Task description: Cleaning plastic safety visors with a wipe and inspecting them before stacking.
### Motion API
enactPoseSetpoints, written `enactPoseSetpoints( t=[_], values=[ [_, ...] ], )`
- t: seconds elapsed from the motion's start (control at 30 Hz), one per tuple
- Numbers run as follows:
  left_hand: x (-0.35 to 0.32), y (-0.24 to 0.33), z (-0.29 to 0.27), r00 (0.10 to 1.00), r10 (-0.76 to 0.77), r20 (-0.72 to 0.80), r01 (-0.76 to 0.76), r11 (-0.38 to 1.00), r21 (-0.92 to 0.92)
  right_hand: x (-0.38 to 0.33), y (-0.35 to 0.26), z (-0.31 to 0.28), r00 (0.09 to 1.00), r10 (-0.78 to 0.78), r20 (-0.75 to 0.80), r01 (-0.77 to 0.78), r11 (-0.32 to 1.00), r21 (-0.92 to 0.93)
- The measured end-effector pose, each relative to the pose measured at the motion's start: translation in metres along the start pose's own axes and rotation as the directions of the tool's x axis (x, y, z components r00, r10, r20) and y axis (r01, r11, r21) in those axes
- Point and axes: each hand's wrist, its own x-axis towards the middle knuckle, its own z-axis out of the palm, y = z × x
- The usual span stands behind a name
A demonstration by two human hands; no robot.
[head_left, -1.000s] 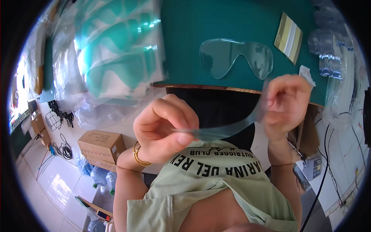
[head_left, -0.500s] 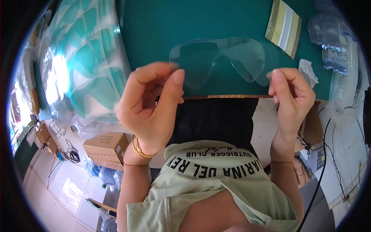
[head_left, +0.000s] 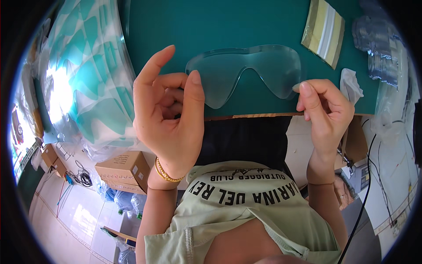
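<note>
A clear curved goggle lens (head_left: 246,70) hangs flat-on just above the near edge of the green table (head_left: 228,22). My left hand (head_left: 169,119) is at its left end, palm toward me, with the thumb tip against the lens edge and the index finger raised. My right hand (head_left: 325,112) pinches the lens's right tip between its fingertips. A gold bracelet sits on my left wrist.
A big clear bag of stacked lenses (head_left: 88,88) stands at the left. A packet of yellow and white strips (head_left: 325,28), a crumpled white scrap (head_left: 351,83) and clear plastic bags (head_left: 382,44) lie at the right. A cardboard box (head_left: 123,169) and cables are on the floor.
The lens was bent and edge-on between my hands. It has been turned so its face shows, and my hands have spread to its two ends.
</note>
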Motion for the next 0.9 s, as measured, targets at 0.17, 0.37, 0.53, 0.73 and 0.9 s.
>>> enactPoseSetpoints(
  t=[0.17, 0.37, 0.53, 0.73, 0.9],
  values=[
    [0.0004, 0.0006, 0.0017, 1.0, -0.005, -0.025, 0.005, 1.0, 0.007, 0.0002, -0.0007, 0.0008, 1.0, 0.009, 0.005, -0.009, 1.0, -0.013],
    [0.0007, 0.0012, 0.0031, 0.999, -0.009, -0.045, 0.01, 1.0, 0.021, 0.0009, -0.0009, 0.0012, 1.0, 0.014, 0.0, -0.013, 1.0, -0.01],
    [0.0006, -0.0008, 0.0049, 0.999, -0.001, -0.051, 0.002, 1.0, 0.018, 0.0019, 0.001, 0.0003, 1.0, 0.013, 0.0, -0.013, 1.0, 0.019],
    [0.0008, 0.001, 0.0034, 0.999, 0.006, -0.039, -0.005, 1.0, 0.019, 0.0026, 0.0009, 0.001, 1.0, 0.007, -0.002, -0.007, 1.0, 0.025],
    [0.0009, -0.0005, 0.0045, 0.999, 0.011, -0.04, -0.01, 0.999, 0.04, 0.0034, 0.0014, 0.0025, 1.0, 0.02, -0.003, -0.02, 1.0, -0.007]
  ],
)
